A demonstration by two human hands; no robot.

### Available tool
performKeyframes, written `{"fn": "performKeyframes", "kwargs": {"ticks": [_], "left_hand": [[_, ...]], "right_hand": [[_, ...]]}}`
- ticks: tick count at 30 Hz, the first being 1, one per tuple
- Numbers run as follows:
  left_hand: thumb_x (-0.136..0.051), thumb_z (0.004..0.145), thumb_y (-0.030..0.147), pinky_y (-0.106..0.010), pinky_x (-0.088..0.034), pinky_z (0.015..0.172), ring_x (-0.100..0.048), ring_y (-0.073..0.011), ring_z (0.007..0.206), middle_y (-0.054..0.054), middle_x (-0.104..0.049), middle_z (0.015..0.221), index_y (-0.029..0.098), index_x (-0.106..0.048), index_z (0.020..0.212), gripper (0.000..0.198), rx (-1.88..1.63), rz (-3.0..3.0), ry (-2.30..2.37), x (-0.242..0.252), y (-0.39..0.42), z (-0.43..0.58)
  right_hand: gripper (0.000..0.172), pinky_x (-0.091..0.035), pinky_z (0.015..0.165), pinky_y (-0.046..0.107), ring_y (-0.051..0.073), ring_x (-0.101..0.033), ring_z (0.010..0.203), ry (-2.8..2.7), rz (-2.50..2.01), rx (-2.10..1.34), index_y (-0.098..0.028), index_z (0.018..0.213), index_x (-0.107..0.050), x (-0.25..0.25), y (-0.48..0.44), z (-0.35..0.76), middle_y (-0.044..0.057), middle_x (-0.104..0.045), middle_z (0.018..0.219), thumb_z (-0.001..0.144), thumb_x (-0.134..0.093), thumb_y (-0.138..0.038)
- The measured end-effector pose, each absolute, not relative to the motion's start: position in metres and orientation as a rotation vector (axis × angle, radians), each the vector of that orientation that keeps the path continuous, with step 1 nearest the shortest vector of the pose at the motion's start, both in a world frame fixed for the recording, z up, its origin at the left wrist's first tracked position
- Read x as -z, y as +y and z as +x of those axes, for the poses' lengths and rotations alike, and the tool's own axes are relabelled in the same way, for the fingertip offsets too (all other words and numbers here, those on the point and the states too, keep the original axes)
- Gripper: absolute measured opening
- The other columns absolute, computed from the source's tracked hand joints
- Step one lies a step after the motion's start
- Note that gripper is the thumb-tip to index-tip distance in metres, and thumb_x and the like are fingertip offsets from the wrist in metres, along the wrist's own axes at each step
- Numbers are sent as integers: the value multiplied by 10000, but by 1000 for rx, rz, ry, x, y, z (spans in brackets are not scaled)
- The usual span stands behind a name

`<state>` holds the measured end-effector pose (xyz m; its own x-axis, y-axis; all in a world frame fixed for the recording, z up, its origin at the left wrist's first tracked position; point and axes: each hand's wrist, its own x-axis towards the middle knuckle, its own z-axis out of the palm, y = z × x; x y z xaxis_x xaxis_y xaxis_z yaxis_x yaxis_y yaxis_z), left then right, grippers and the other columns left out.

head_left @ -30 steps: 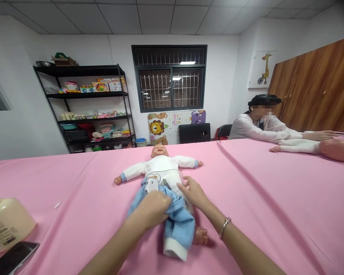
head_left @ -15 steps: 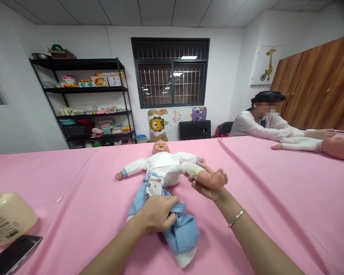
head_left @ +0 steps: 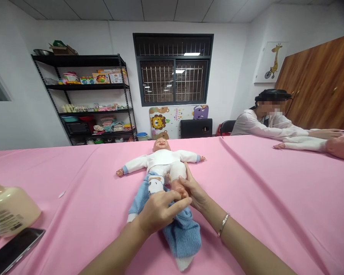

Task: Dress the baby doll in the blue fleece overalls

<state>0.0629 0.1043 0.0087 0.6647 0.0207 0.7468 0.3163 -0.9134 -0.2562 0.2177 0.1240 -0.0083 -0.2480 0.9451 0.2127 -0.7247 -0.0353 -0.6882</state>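
Observation:
A baby doll (head_left: 162,158) in a white top lies on its back on the pink table cover (head_left: 260,191), head away from me. Blue fleece trousers (head_left: 183,236) lie bunched over its lower body. My left hand (head_left: 160,210) rests on the trousers with its fingers gripping the cloth near the waistband. My right hand (head_left: 193,189), a bracelet on its wrist, is wrapped round the doll's bare leg at the trouser opening. The doll's foot is hidden between my hands.
A cream container (head_left: 10,215) and a dark phone (head_left: 13,254) lie at the left front. Another person (head_left: 268,122) sits at the right with a second doll (head_left: 318,145). A black shelf (head_left: 88,99) with toys stands at the back wall.
My right hand had lifted the doll's bare leg out to the right; now it has brought the leg back down to the trousers, next to my left hand.

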Motion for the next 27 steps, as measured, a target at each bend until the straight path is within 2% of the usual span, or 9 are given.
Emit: {"fn": "performKeyframes", "kwargs": {"ticks": [3,6,8,11,13,18,21,24,27], "left_hand": [[-468,759,14,-226,-447,599,-561,-126,706,-32,-600,824,175,-535,1080,365,1213,-2486,-296,-6,102,65],[-460,696,38,-237,-418,569,-535,-134,659,-25,-575,765,183,-587,893,275,1197,-2522,-516,-7,98,66],[-456,670,78,-245,-389,540,-505,-132,609,-23,-553,738,185,-585,766,194,1114,-2606,-812,-11,96,68],[-454,658,129,-253,-375,570,-495,-139,626,-13,-540,723,190,-565,692,131,993,-2756,-1246,-22,95,71],[-449,659,145,-257,-370,602,-503,-146,660,0,-550,705,191,-543,653,105,968,-2835,-1417,-30,98,73],[-453,710,195,-250,-362,581,-533,-149,644,18,-601,659,187,-566,659,124,961,-2974,-1572,-43,121,77],[-448,715,171,-253,-387,646,-560,-167,745,-1,-641,787,190,-592,753,150,1049,-2840,-1524,-45,145,77],[-441,702,144,-258,-397,679,-567,-185,804,-26,-648,848,193,-601,800,193,989,-2743,-1527,-45,172,79],[-447,723,181,-266,-402,660,-580,-202,809,-43,-653,867,201,-611,837,201,811,-2728,-1594,-42,194,84]], "right_hand": [[986,-530,611,245,137,-592,771,-870,-388,-1548,-347,1380,-71,12,121,210,23,-582,997,663,-734,-212],[1059,-506,777,275,153,-563,955,-905,-433,-1548,-378,1376,-13,13,121,208,30,-508,1179,640,-747,-181],[1008,-493,774,256,148,-563,947,-925,-460,-1576,-374,1374,-77,13,123,209,21,-513,1165,640,-740,-184],[873,-482,677,226,127,-582,798,-888,-502,-1634,-361,1352,-189,13,128,212,-3,-567,1020,660,-704,-230],[771,-474,654,224,124,-577,765,-858,-506,-1643,-358,1322,-254,13,132,214,-12,-572,990,681,-676,-282],[498,-458,765,251,158,-555,917,-990,-565,-1555,-261,1180,-455,17,136,216,22,-567,1063,753,-595,-476],[490,-435,834,304,191,-531,998,-1094,-626,-1575,-221,1140,-510,21,135,215,45,-580,1058,796,-502,-570],[556,-434,816,338,203,-541,979,-1122,-712,-1571,-244,1190,-486,22,134,214,48,-587,1064,798,-442,-636],[534,-437,789,332,200,-561,923,-1135,-801,-1554,-234,1141,-521,23,134,216,47,-600,1047,738,-585,-578]]}}
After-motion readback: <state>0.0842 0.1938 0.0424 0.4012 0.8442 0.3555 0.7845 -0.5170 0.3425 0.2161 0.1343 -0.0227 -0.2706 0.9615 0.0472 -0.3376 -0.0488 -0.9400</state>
